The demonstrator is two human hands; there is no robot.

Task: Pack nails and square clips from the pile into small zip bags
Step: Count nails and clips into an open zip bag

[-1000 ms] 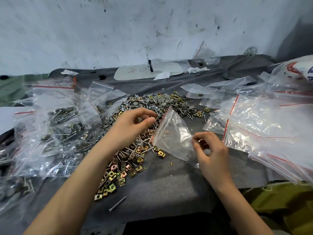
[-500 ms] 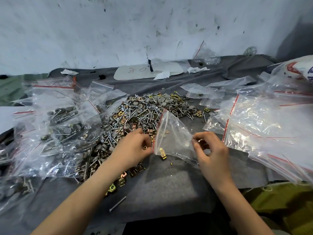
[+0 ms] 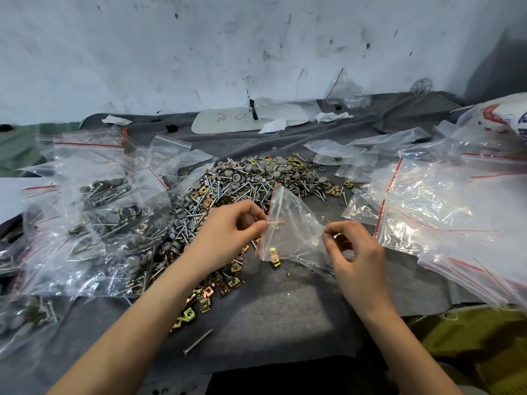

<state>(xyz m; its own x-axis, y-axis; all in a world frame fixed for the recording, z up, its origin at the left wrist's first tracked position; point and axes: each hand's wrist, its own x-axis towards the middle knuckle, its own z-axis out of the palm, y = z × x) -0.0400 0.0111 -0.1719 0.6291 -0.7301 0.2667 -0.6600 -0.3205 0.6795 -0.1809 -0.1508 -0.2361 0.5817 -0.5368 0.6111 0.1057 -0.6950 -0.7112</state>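
Observation:
A pile of nails with grey caps and brass square clips [image 3: 228,195] spreads over the grey cloth in the middle. In front of it my right hand [image 3: 353,252] pinches the far corner of a small clear zip bag [image 3: 291,226], which stands open toward the left. My left hand [image 3: 231,232] is at the bag's red-lined mouth and pinches a small clip that pokes into the opening. One brass clip [image 3: 273,253] lies inside the bag near its lower edge.
Filled zip bags [image 3: 94,212] are heaped on the left. A stack of empty zip bags [image 3: 445,206] covers the right side. A loose nail [image 3: 198,342] lies near the front edge of the grey cloth [image 3: 273,315]. A white board [image 3: 248,118] rests by the wall.
My left hand came down from the pile to the bag's mouth with clips. A brass clip has dropped inside the bag. My right hand has kept its grip on the bag.

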